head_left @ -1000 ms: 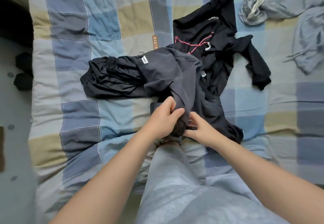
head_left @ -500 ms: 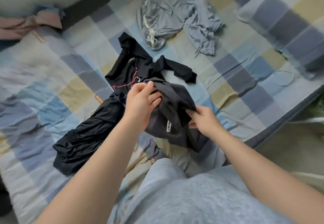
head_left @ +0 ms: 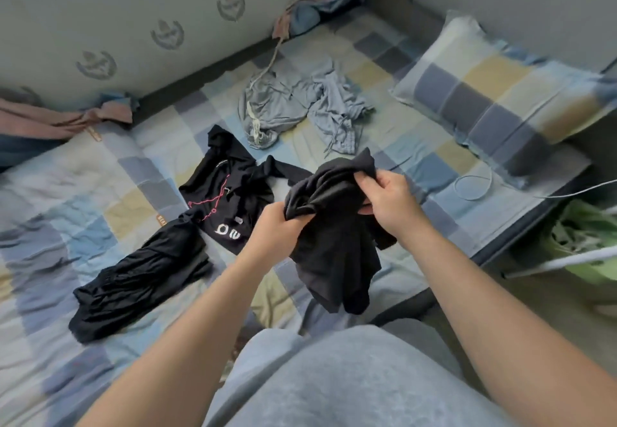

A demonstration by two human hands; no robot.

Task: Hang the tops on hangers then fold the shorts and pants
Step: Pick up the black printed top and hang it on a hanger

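Both hands are buried in the dark garment, held up in the air over the near edge of the bed. The left hand clutches a wad of it and the right hand pinches a fold slightly higher. Best move imo: hunt for a neckline or waistband, then shake it out flat. I honestly can't tell if it's a top or shorts. It's charcoal-black, soft and crumpled, twisted between the hands, the rest dangling limp.
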